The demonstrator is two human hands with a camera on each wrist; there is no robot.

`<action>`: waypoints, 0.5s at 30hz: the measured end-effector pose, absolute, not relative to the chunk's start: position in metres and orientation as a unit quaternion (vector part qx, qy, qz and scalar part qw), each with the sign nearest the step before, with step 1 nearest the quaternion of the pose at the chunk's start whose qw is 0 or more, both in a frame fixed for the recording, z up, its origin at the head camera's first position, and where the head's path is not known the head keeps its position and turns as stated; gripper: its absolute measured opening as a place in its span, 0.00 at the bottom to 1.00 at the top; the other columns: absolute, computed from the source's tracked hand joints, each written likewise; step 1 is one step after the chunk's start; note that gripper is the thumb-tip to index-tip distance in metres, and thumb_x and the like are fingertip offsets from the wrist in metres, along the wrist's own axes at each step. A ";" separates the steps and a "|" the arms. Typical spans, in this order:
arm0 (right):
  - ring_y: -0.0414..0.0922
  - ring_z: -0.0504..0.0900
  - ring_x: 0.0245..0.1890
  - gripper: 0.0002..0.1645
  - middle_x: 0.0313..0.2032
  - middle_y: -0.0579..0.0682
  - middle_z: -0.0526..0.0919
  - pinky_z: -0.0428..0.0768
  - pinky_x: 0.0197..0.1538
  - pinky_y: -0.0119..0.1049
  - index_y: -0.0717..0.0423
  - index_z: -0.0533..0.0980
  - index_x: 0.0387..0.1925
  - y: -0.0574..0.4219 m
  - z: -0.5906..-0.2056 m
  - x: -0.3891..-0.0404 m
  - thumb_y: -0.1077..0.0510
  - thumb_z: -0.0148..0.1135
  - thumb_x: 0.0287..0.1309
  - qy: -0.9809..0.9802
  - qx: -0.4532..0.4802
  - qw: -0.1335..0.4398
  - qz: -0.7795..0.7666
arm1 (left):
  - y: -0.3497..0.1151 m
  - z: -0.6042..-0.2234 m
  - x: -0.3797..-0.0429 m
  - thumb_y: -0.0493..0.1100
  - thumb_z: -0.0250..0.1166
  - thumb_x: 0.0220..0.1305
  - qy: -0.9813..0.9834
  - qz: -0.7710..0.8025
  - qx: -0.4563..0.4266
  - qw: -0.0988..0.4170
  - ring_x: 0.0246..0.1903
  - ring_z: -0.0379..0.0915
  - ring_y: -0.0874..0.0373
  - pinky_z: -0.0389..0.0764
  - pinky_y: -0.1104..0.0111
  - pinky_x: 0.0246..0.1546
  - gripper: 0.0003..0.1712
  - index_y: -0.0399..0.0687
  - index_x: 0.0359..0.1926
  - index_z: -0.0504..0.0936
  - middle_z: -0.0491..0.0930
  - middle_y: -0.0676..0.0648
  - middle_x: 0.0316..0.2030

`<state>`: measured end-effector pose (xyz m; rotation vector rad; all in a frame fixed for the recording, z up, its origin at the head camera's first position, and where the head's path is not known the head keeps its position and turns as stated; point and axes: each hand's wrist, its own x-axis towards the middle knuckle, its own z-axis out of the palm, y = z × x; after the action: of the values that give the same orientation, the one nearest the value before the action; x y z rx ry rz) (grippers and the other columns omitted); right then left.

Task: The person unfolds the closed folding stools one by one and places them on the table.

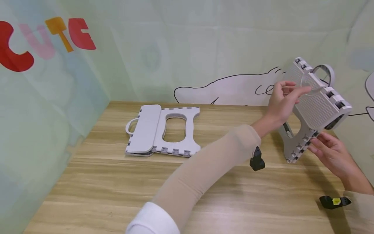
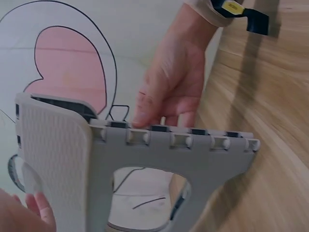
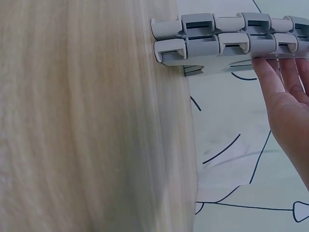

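Note:
A grey-white plastic folding stool [image 1: 314, 100] is held tilted above the right side of the table, partly unfolded, its textured seat panel facing left. My left hand [image 1: 281, 102] is at that panel, thumb stretched toward the loop handle [image 1: 330, 73] and fingers loosely bent; the left wrist view catches only its fingertips [image 2: 43, 208]. Low on the stool, my right hand [image 1: 336, 156] grips the hinged edge [image 2: 178, 137] of a leg panel, fingers partly hidden behind it. On the left of the table lies a second folding stool [image 1: 146, 128], flat, with its handle pointing left.
The wood-grain table [image 1: 117, 195] ends at a printed fabric backdrop [image 1: 190, 48] behind and a similar one [image 1: 43, 113] at the left. Small black wrist cameras stick out from both sleeves, one by the left cuff [image 1: 257, 159].

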<state>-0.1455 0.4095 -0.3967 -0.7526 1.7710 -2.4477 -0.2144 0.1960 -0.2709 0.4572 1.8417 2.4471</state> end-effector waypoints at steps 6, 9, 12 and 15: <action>0.40 0.77 0.59 0.28 0.56 0.52 0.79 0.77 0.57 0.30 0.65 0.70 0.65 0.411 -0.398 -0.144 0.78 0.34 0.72 0.564 -0.243 0.011 -0.789 | 0.193 -0.298 -0.212 0.49 0.67 0.63 0.625 0.769 0.129 0.024 0.40 0.69 0.71 0.75 0.77 0.41 0.28 0.56 0.61 0.66 0.70 0.61 0.42; 0.40 0.77 0.58 0.28 0.55 0.52 0.79 0.78 0.57 0.30 0.64 0.70 0.66 0.412 -0.398 -0.143 0.78 0.35 0.72 0.565 -0.240 0.013 -0.789 | 0.192 -0.311 -0.209 0.49 0.67 0.63 0.626 0.767 0.132 0.047 0.45 0.67 0.71 0.74 0.76 0.46 0.34 0.55 0.66 0.63 0.69 0.59 0.46; 0.40 0.77 0.59 0.28 0.55 0.52 0.79 0.77 0.57 0.30 0.64 0.69 0.66 0.413 -0.397 -0.142 0.78 0.34 0.72 0.569 -0.240 0.014 -0.786 | 0.192 -0.323 -0.206 0.48 0.68 0.62 0.635 0.758 0.131 0.076 0.50 0.67 0.69 0.73 0.76 0.51 0.38 0.51 0.70 0.61 0.68 0.57 0.51; 0.40 0.77 0.59 0.29 0.57 0.51 0.79 0.77 0.58 0.30 0.63 0.68 0.67 0.413 -0.397 -0.142 0.78 0.34 0.72 0.569 -0.241 0.016 -0.786 | 0.194 -0.332 -0.204 0.46 0.70 0.61 0.659 0.733 0.133 0.106 0.57 0.66 0.67 0.71 0.75 0.55 0.42 0.46 0.72 0.61 0.69 0.56 0.59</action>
<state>-0.1417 0.4133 -0.3966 -0.7494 1.7693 -2.4439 -0.2041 0.1939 -0.3324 0.3925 1.9412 2.1587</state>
